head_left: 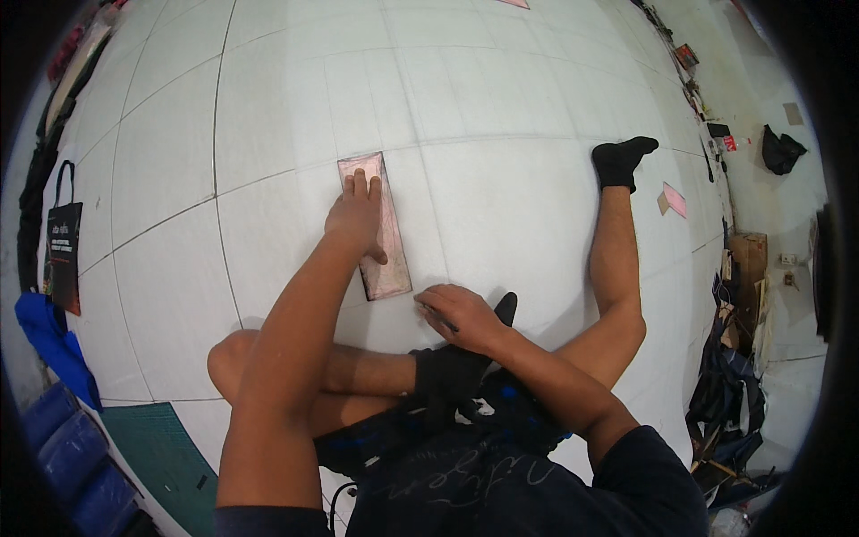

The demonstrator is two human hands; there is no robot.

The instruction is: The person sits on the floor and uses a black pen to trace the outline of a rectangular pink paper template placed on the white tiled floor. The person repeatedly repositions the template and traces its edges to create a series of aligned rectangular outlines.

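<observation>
A long pink rectangular pattern piece [390, 259] with dark, worn edges lies flat on a thin white sheet [501, 215]. Pressed on its upper and middle part is my left hand [358, 215], fingers stretched and the thumb out toward the right edge. My right hand [461, 315] rests on the sheet just off the piece's lower right corner. Its fingers are closed round a slim dark pen [439, 318], whose tip is hard to make out.
My bent leg and a black-socked foot [622, 161] flank the sheet. A smaller pink piece [674, 200] lies right of that foot. At the left are a green mat [161, 456], a black bag [64, 246] and blue fabric [58, 349]. Dark bags [729, 385] line the right wall.
</observation>
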